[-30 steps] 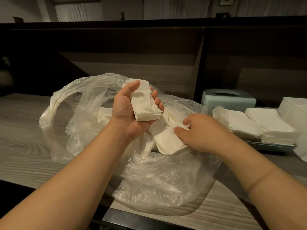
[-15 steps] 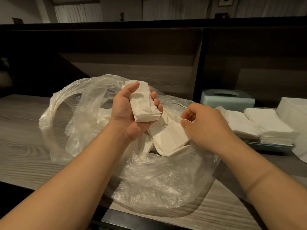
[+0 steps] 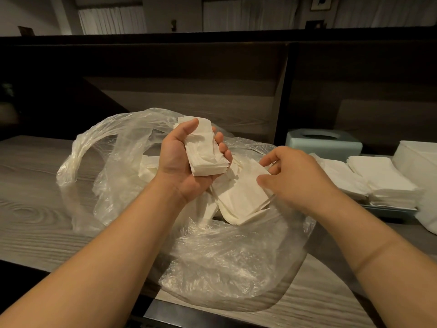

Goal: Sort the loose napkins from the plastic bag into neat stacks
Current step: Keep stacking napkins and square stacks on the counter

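Holding white folded napkins (image 3: 205, 152), left hand (image 3: 179, 159) above crinkled plastic bag (image 3: 224, 256).

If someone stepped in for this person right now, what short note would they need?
Left hand grips a napkin bundle above the bag.
Right hand pinches a loose napkin at the bag's mouth.
Done: two stacks lie on the tray at right.
Left: more napkins remain in the bag; add them to the bundle and stack it.
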A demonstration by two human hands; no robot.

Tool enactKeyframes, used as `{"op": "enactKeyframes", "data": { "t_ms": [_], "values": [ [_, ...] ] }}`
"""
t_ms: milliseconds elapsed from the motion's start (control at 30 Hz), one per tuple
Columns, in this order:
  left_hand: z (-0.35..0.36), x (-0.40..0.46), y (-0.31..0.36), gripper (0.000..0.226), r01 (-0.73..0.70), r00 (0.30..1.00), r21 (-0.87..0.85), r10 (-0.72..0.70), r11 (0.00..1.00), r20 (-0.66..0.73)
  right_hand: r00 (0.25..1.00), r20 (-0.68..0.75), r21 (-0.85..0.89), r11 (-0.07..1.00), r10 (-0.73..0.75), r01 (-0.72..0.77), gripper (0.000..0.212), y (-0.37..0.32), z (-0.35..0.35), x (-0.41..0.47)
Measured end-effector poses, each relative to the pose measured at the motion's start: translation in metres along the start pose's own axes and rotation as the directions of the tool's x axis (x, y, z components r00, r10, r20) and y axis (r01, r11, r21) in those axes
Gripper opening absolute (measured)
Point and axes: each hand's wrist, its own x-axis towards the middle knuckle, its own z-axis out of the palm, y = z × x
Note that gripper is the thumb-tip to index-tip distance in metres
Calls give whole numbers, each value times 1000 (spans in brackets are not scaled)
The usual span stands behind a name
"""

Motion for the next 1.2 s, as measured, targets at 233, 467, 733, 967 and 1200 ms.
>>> {"op": "enactKeyframes", "data": {
  "t_ms": [233,467,733,967,1200],
  "values": [
    [0,-1,2,41,31,999,-23,-31,999,16,997,-30,500,862,-77,82,11,-7,-8,-3],
    [2,-4,0,42,145,985,160,-157,976,65,956,73,932,360,-283,35,22,-16,-28,-15],
    [3,-7,-10,55,226,946,510,-312,830,90,966,-186,682,684,-180,259,14,-17,-1,-12],
    [2,-7,-10,64,218,955,542,-291,812,52,953,-266,588,759,-142,278,12,-15,1,-11],
    [2,-11,-13,48,150,957,577,-265,803,119,948,-278,565,772,-154,291,5,-17,2,-12]
  ]
}}
